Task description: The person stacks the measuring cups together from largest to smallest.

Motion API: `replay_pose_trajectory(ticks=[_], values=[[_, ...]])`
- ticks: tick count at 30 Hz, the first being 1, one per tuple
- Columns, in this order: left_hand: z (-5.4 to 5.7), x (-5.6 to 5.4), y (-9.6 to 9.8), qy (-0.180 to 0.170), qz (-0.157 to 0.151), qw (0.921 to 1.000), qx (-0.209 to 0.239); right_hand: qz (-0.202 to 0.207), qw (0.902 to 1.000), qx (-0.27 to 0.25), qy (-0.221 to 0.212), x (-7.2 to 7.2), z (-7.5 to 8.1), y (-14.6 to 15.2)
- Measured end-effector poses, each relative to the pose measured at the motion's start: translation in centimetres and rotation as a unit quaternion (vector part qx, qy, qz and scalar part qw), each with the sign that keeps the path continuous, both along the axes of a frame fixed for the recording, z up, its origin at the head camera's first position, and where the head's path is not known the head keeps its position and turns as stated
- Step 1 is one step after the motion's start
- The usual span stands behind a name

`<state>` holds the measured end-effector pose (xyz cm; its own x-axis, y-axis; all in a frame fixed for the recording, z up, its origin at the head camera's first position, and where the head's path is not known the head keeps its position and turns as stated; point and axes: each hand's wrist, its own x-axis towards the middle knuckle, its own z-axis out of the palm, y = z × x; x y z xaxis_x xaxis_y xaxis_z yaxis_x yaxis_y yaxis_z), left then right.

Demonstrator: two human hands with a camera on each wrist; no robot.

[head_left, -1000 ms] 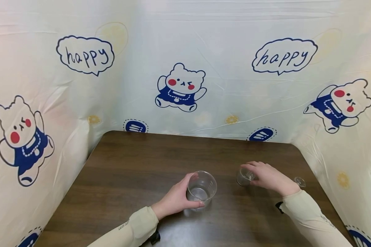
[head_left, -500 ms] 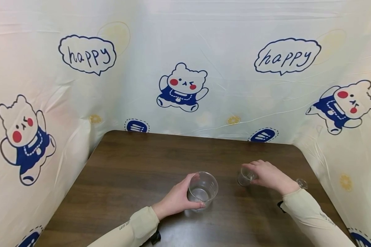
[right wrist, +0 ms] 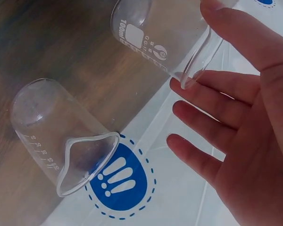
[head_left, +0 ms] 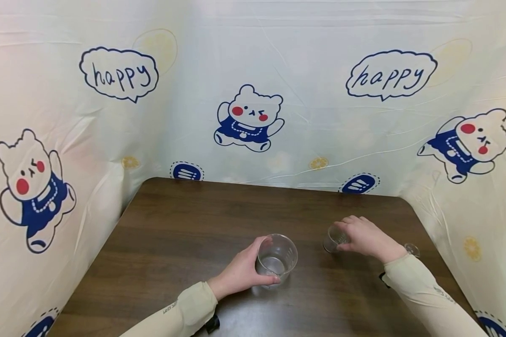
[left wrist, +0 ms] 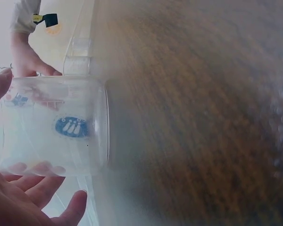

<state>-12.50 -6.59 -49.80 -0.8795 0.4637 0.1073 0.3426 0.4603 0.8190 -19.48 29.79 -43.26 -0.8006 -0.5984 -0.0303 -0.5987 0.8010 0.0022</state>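
Observation:
In the head view my left hand (head_left: 244, 269) grips a large clear glass beaker (head_left: 282, 255) near the middle of the table, thumb on the near side and fingers round the far side. The left wrist view shows this beaker (left wrist: 52, 127) upright, its base at the tabletop. Farther right, my right hand (head_left: 368, 238) holds a small glass beaker (head_left: 331, 240) by its upper part. The right wrist view shows its 100 ml marking; thumb and fingertips are at the rim of that beaker (right wrist: 148, 42). No contents show in either beaker.
Another small graduated beaker (right wrist: 56, 127) stands beside the right hand; in the head view the forearm partly hides this beaker (head_left: 412, 249). A brown wooden table (head_left: 185, 220) lies beneath. Printed cloth (head_left: 312, 135) encloses its back and sides.
My right hand has shifted slightly away from me at the small beaker, and its thumb shows more. My left hand and the large beaker stay in place.

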Motion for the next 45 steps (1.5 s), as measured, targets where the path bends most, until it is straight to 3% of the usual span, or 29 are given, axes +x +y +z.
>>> replay_pose_trajectory(ticks=[6,19,45], values=[[0.0,0.0,0.0,0.001,0.0,1.0,0.0,-0.002,0.9998,0.0,0.022,-0.2,-0.3,0.3],[-0.2,0.0,0.1,0.005,0.0,1.0,-0.003,0.013,0.9998,0.008,0.013,0.6,0.7,-0.5],[-0.2,-0.1,0.2,0.009,0.003,0.9999,-0.008,0.121,0.9899,-0.009,0.073,3.7,7.8,-5.4]])
